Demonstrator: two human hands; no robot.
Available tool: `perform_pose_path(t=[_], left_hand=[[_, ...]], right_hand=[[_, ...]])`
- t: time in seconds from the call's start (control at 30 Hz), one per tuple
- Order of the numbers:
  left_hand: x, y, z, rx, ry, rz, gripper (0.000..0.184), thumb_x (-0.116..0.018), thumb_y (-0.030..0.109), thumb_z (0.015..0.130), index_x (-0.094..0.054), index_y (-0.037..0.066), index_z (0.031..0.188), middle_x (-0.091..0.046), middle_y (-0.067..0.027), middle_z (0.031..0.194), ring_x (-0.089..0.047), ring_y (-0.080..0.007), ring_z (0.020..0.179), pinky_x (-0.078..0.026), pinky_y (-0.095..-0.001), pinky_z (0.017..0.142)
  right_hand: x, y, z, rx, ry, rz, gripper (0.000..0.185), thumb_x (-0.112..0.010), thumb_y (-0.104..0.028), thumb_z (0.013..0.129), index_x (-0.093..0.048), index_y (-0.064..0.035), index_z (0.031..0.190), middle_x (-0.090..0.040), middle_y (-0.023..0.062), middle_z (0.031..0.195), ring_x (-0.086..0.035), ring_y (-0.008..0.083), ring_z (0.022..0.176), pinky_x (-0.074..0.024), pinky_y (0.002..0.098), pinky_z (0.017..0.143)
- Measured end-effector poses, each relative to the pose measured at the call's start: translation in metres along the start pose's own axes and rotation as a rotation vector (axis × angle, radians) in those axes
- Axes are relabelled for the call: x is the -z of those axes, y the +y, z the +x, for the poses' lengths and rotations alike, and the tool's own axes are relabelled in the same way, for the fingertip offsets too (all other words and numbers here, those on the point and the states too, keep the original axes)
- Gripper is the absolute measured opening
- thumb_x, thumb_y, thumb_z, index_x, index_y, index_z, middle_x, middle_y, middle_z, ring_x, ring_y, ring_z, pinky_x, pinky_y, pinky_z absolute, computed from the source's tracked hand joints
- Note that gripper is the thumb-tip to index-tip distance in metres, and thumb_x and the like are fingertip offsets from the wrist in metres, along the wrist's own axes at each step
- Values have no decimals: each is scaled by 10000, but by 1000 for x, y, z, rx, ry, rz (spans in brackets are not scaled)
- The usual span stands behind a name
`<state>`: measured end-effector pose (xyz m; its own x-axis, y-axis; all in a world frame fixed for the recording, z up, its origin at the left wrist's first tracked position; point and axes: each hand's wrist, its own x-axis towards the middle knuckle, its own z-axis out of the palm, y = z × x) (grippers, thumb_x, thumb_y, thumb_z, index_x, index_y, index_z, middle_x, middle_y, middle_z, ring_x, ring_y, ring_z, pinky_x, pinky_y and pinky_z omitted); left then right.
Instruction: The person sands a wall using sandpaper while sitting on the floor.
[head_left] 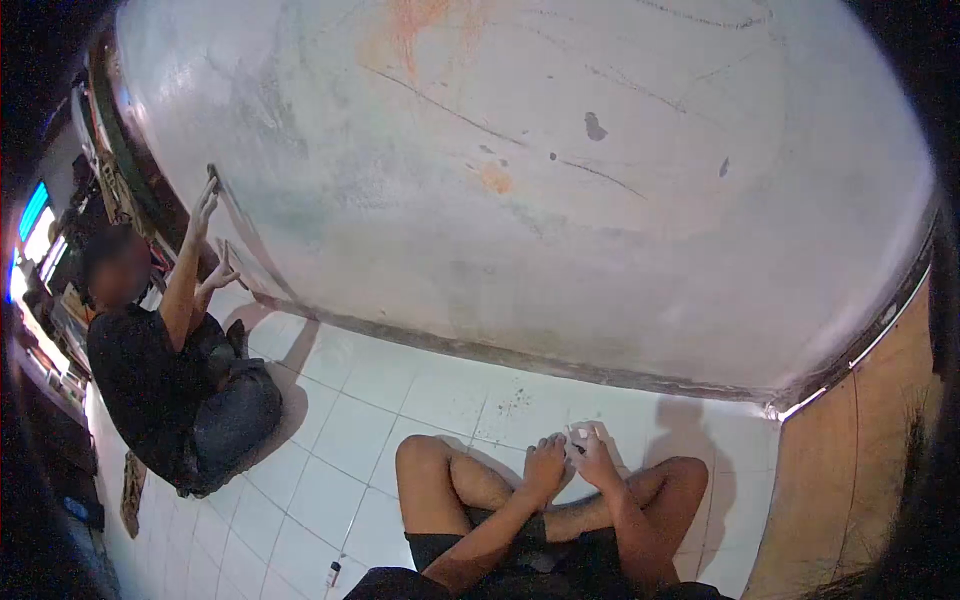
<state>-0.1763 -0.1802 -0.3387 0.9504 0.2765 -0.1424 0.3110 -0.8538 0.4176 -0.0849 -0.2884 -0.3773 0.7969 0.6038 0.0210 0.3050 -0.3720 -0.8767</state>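
My left hand (546, 464) is in front of my crossed legs, just above the tiled floor. Its fingers are curled in, and whatever they hold, if anything, is hidden. Close beside it, my right hand (597, 462) has its fingers bent around a small white piece (582, 434) with something dark near it. The piece is too small to name. Dark specks (515, 400) are scattered on the tiles ahead of my hands.
A stained pale wall (600, 250) rises in front. At the left another person (165, 390) sits with both hands raised toward it. A small bottle (333, 573) is on the tiled floor (340, 420). A brown wooden panel (850, 450) stands at the right.
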Motion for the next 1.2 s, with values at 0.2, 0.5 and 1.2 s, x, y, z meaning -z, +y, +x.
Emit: perform_pose_path(t=[0.2,0.5,1.2], left_hand=[[87,-16,37,8,824,-226,550,-483,121,913,-305,-56,1403,-357,-336,1378,-386,-463,1248,-333,-502,1007],[397,-10,140,-271,1569,-189,664,-310,465,991,-249,-19,1442,-212,-244,1504,-187,-412,1393,-157,-465,1137],[407,-54,155,-383,1414,-61,593,-291,339,1002,-211,-48,1443,-219,-198,1513,-89,-387,1420,-24,-496,1148]], right_hand=[[16,-11,6,150,153,196,315,-621,-97,882,-463,-23,1145,-627,87,809,-575,119,639,-467,262,542],[5,17,19,-69,26,398,300,-621,-34,864,-451,-28,1111,-583,98,775,-573,129,589,-430,245,442],[-16,52,26,-108,-86,307,379,-657,-60,842,-425,-24,1139,-603,107,789,-606,152,653,-448,250,462]])
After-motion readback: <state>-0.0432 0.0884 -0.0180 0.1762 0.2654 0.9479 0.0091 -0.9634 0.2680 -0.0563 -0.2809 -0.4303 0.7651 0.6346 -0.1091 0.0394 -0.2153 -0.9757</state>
